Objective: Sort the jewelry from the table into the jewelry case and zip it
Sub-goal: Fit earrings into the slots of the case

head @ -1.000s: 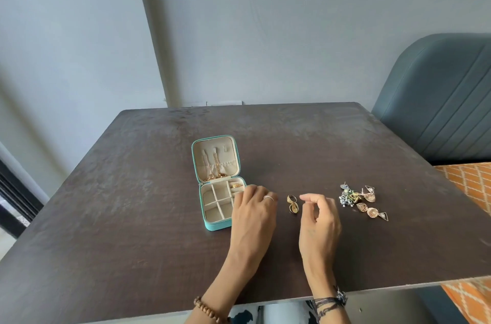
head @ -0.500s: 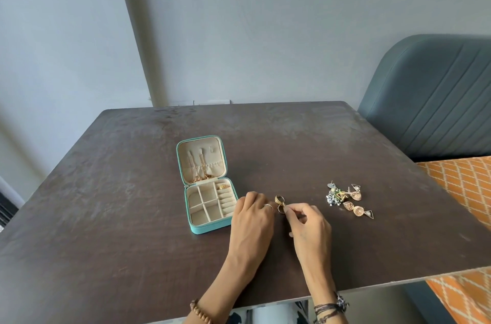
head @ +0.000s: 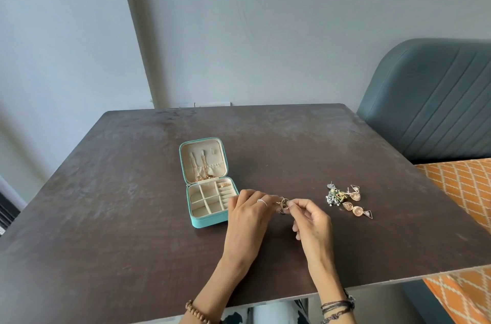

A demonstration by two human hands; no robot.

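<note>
A small teal jewelry case [head: 205, 221] lies open on the dark table [head: 132, 217]. Gold chains hang in its lid, and a gold piece sits in the back right compartment. My right hand [head: 309, 220] pinches a pair of gold rings [head: 283, 205] just right of the case. My left hand [head: 249, 213], wearing a ring, meets them from the left with its fingertips at the rings; its grip is hidden. A cluster of earrings [head: 346, 200] lies further right on the table.
A grey-blue upholstered seat back [head: 435, 100] stands at the right, beside an orange patterned cushion [head: 462, 180]. The table's near edge runs just below my wrists. A grey wall rises behind the table.
My right hand moved left to the gold rings and picked them up. My left hand shifted right from the case to meet them. The camera panned slightly.
</note>
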